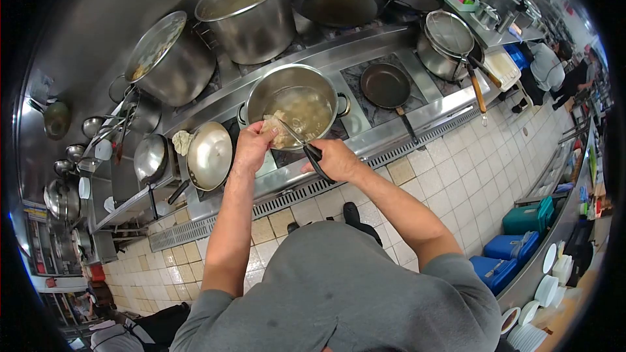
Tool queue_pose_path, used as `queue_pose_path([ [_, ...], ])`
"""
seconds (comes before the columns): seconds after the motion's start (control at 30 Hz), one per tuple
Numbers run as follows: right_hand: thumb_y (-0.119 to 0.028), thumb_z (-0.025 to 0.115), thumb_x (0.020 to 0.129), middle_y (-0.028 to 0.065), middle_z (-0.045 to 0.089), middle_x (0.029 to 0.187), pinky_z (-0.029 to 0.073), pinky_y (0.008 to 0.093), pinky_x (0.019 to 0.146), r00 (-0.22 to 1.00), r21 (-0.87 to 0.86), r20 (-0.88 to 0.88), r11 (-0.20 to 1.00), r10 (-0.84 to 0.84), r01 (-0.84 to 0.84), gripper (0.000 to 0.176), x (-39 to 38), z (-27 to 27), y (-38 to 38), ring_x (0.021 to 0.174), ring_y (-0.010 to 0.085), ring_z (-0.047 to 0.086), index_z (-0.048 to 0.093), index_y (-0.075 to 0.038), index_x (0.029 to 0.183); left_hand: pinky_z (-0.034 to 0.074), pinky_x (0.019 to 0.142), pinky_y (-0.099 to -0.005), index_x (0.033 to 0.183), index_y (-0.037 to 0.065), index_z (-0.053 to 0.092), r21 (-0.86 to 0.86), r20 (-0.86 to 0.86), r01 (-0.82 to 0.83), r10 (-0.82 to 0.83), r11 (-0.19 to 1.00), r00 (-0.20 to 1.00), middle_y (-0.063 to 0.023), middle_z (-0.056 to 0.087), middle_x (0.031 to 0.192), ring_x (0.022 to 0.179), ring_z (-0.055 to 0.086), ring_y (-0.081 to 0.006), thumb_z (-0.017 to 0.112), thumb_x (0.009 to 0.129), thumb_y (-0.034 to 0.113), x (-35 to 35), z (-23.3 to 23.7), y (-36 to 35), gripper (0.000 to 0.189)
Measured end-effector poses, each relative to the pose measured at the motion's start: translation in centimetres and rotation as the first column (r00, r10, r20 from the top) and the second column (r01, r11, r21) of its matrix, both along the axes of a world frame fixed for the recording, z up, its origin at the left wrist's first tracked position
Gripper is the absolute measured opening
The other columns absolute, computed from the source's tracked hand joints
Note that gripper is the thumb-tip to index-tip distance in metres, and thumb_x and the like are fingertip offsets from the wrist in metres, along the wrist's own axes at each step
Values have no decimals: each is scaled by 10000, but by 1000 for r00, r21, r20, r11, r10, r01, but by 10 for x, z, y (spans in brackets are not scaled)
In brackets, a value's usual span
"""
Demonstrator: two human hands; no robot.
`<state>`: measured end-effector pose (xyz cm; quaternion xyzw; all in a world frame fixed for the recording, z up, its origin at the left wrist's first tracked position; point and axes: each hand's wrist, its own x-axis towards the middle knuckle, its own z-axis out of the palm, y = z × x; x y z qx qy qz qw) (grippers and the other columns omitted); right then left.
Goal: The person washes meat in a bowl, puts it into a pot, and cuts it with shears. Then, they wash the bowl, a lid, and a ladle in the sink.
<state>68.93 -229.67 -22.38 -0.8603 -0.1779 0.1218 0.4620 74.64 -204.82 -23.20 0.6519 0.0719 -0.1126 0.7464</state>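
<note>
My left hand (253,148) pinches a pale, soft piece of food (279,132) over the near left rim of a steel pot (257,94). In my right hand (336,160) is a pair of black-handled kitchen scissors (315,155), their metal blades angled up and left against the food. Below both hands the pot holds a cloudy, yellowish liquid (305,105) with pale pieces in it. The pot stands on the stove, a handle showing on each side.
Two tall stockpots (246,26) stand behind on the left. To the right are a small frying pan (385,85) and a strainer (450,32) over a pot. A domed metal lid (208,156) lies left of my hands. Other people (548,68) stand at far right.
</note>
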Motion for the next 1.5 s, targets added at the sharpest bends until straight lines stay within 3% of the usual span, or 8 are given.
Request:
queue_pose_path([
  [0.47,-489,823,796,121,668,708,531,375,660,999,124,-32,992,-33,36,560,20,-2,11,666,209,662,706,39,940,546,749,-298,1115,-51,685,394,34,185,-216,900,976,-73,731,979,833,675,-139,677,905,36,11,17,-6,228],
  [0.5,-475,824,804,118,671,698,524,344,608,964,177,-263,981,-26,74,533,23,-1,9,650,190,663,716,19,974,546,749,-298,1115,-51,685,394,35,187,-217,900,975,-73,731,979,833,675,-139,677,905,36,13,11,-4,228],
  [0.53,-460,825,813,115,673,687,517,314,557,878,218,-479,968,-5,124,509,24,1,7,634,172,663,725,-1,1008,551,758,-303,1150,-42,668,258,28,152,-165,954,986,-76,726,1021,867,682,-152,665,910,36,16,6,-2,252],
  [0.67,-441,806,847,71,648,700,450,259,466,793,357,-609,885,-22,299,467,24,5,1,585,100,614,722,-12,1010,570,794,-324,1251,-18,596,-284,-35,33,-45,958,998,-104,699,1146,991,693,-200,637,934,62,18,0,13,329],
  [0.77,-436,790,864,69,682,793,495,270,545,834,325,-551,911,-35,253,500,13,8,-3,650,124,643,698,4,1084,584,814,-329,1234,22,591,-493,-87,-40,-4,869,996,-107,691,1130,993,689,-214,627,939,54,14,5,21,298],
  [0.97,-484,795,805,174,689,1046,504,391,920,969,238,-239,963,-69,128,761,-19,-1,15,1009,297,665,540,16,1319,611,817,-341,1308,57,547,-476,-70,-166,151,863,986,-111,669,1157,986,687,-218,633,934,37,3,-8,10,384],
  [1.2,-500,802,784,204,675,1054,518,403,852,992,72,-98,994,-75,82,805,-15,22,21,980,329,668,521,8,1342,608,765,-310,1239,15,590,-436,28,59,-52,898,998,-103,687,1128,936,698,-187,636,924,9,-15,10,-12,318],
  [1.5,-517,843,737,159,701,844,522,410,791,993,7,22,993,-114,114,659,-18,17,16,825,333,680,665,-33,1147,581,782,-314,1139,-30,643,-269,-37,-54,46,962,998,-101,717,1073,923,704,-185,648,902,15,-22,15,-21,241],
])
